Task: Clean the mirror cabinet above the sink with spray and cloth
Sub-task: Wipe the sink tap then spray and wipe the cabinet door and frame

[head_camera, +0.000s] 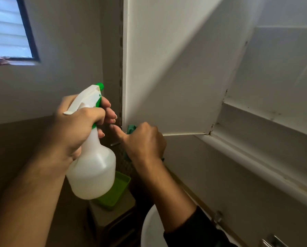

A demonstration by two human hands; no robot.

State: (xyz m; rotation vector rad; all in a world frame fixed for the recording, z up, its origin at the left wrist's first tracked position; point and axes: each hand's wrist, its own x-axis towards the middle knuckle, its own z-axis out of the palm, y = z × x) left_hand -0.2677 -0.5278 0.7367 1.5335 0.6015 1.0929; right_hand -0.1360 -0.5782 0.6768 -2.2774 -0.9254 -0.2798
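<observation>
My left hand (77, 125) grips a white spray bottle (94, 166) by its neck, fingers round the trigger, its green nozzle pointing up and right. The cabinet door (167, 68) stands swung open, its white inner face towards me. My right hand (143, 141) grips a green cloth (131, 129) at the door's lower left corner, thumb pointing left. Most of the cloth is hidden behind the hand. The cabinet's white interior with a shelf (265, 118) shows at the right. No mirror surface is in view.
A green tray (117, 191) sits on a ledge below the bottle. The white sink rim (149, 229) shows at the bottom. A window (8, 27) with blinds is at the upper left. A metal fitting (272, 241) is at the lower right.
</observation>
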